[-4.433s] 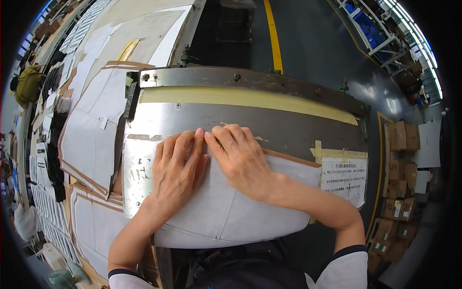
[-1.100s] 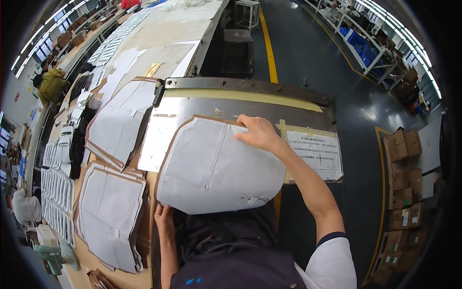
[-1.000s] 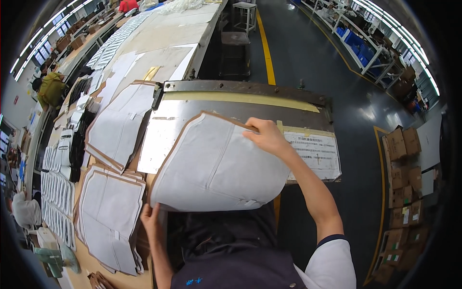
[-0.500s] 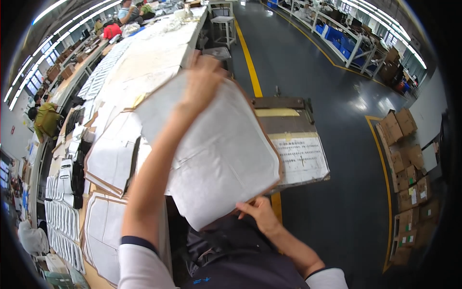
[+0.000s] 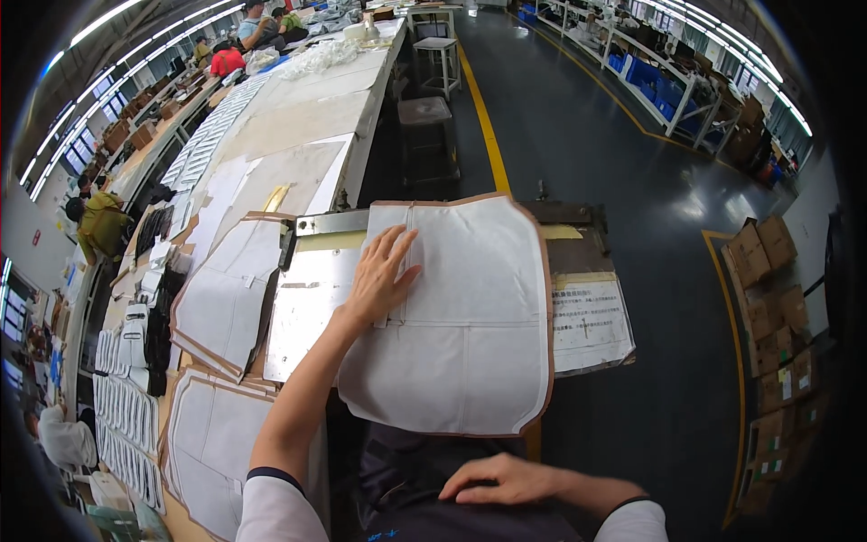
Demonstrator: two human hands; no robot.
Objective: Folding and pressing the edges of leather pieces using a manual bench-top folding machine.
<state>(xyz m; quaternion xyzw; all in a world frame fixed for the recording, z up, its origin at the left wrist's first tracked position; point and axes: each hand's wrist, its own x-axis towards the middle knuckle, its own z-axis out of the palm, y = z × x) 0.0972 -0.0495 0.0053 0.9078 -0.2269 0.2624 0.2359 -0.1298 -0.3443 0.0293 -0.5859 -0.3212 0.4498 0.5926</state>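
Observation:
A white panel (image 5: 479, 280) with brown edging and crossing seams lies over a small bench with a metal plate (image 5: 312, 307). Its near edge hangs past the bench toward my lap. My left hand (image 5: 384, 271) rests flat on the panel's upper left part, fingers stretched out, beside a narrow seam strip. Below the near edge, over my dark apron (image 5: 415, 488), my right hand (image 5: 501, 479) holds nothing, its fingers loosely extended and apart from the panel. Along the bench's far side runs a metal bar (image 5: 334, 222), partly covered by the panel.
Stacked similar panels (image 5: 226, 303) lie left of the bench, with another stack (image 5: 212, 443) nearer me. A printed sheet (image 5: 591, 325) covers the bench's right end. A long worktable (image 5: 316, 113) stretches away, beside a stool (image 5: 424, 113). Cardboard boxes (image 5: 777, 361) stand right; other people work far left.
The panel, lifted and tilted in both hands before, now lies flat on the bench. My left hand has come down onto it; my right hand has let go and dropped toward my lap.

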